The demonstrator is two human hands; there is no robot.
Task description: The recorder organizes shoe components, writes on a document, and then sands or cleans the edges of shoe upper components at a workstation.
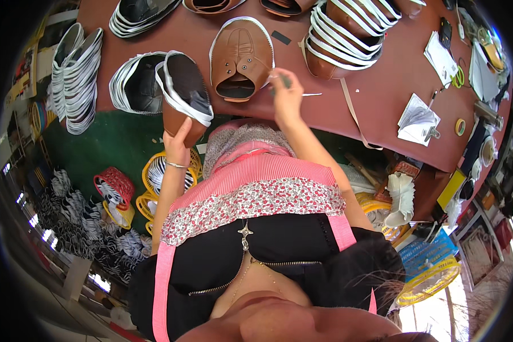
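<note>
Shoe upper held up at table edge, tool in other hand.
I see the left hand [178, 147] closed under a brown shoe upper [183, 97], left of centre, tilted so its white-edged dark face shows. Right hand [285, 94] pinches a thin tool [309, 94] over the red-brown table [382, 91], beside another brown upper [240, 57] lying flat within reach.

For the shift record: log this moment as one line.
left hand: grips brown leather shoe upper with white edging | right hand: holds thin green-handled tool above reddish-brown table | nearby: flat brown leather upper
</note>
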